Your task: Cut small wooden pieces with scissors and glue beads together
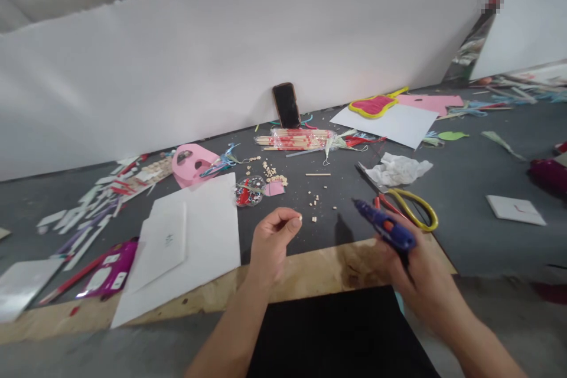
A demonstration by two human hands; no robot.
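Note:
My left hand (275,237) is closed in a pinch on a small pale wooden piece (300,218), above the near part of the dark table. My right hand (414,266) is wrapped round a blue glue gun (385,223), its nozzle pointing up and left. Between the hands lie several loose wooden bits (314,219) and, farther back, a short wooden stick (318,175). Just beyond the glue gun are scissors with yellow and red handles (432,221). A clear round dish of beads (250,191) sits beyond my left hand, beside a pink paper square (274,188).
A phone (286,105) leans against the white partition (221,53), behind a pack of sticks (296,139). Crumpled tissue (398,169) lies by the scissors. White sheets (212,230), a pink cutout (192,168) and a purple packet (110,269) lie left.

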